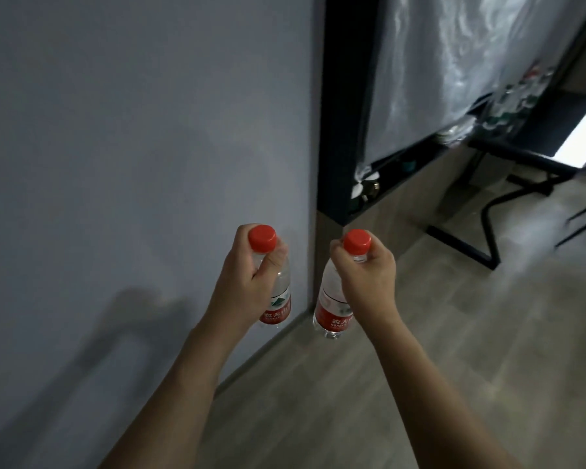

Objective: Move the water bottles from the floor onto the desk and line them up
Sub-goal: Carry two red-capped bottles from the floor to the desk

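Red screw caps top both loads: your left hand [247, 282] curls its fingers round the neck of one clear plastic water bottle with a red label [278, 299], and your right hand [366, 275] grips the neck of the other clear plastic red-labelled bottle [332, 309], both hanging upright in the air above the floor, just beside each other. Carry them by the necks as you have them, but keep them plumb and apart so the thin, smooth bodies don't knock. Below lies the pale grey wood-grain plank floor [403, 350], with the matt grey-blue wall [132, 130] to your left. Farther off, the dark desk with black metal legs [508, 154] stands at the right, and blurred bottles [508, 106] seem already to stand there; set yours down beside them in line.
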